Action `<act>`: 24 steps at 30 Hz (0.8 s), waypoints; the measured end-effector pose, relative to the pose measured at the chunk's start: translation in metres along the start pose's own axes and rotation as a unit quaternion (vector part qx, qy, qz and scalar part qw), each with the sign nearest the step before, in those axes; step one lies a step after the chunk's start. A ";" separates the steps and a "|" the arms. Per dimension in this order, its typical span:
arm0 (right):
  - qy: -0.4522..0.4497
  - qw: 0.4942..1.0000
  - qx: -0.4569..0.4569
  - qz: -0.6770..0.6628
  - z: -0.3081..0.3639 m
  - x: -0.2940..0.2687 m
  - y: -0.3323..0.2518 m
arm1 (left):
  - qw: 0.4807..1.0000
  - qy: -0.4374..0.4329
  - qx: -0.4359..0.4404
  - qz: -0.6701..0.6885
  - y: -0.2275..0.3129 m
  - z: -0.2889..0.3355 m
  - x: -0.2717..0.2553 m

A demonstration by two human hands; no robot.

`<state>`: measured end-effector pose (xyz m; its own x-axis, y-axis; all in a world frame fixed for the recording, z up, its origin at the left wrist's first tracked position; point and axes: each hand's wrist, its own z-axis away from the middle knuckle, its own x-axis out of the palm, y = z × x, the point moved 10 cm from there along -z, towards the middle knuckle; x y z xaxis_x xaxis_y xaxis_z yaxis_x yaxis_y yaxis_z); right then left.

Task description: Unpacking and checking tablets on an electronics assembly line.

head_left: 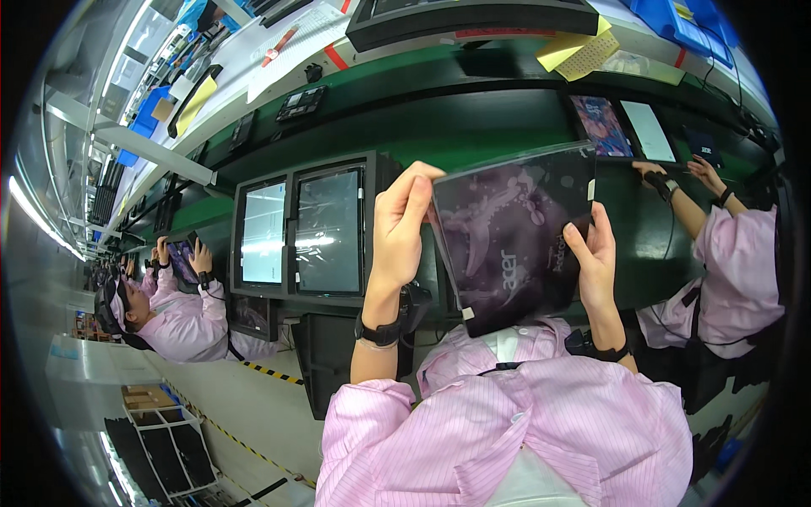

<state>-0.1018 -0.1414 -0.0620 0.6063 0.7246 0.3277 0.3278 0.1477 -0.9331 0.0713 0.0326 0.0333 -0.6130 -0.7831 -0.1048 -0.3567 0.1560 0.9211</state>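
We grip a dark tablet (511,237) with a flowery screen by its two side edges, left hand (401,224) and right hand (591,258) both closed on it, raised before the green conveyor (473,127), beside two upright monitors (296,237)

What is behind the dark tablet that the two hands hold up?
Behind the tablet, held by the left hand and right hand, runs the green conveyor line. Two framed screens stand beside it. What lies directly behind the tablet is covered.
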 end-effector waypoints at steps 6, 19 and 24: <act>-0.016 0.998 -0.057 0.002 -0.010 0.008 0.005 | 0.991 -0.022 0.112 0.072 0.035 0.020 0.014; -0.317 0.827 -0.029 -0.464 -0.046 0.088 -0.005 | 0.986 0.038 -0.147 0.070 -0.028 0.064 0.047; -0.488 0.673 -0.057 -0.553 -0.026 0.113 -0.038 | 0.984 0.072 -0.147 0.070 -0.032 0.085 0.035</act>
<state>-0.0270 -0.0822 0.0144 -0.8002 0.3188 0.5079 0.2748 0.9478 -0.1618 0.0010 0.0510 -0.0317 -0.5277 -0.8469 0.0652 -0.0442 0.1040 0.9936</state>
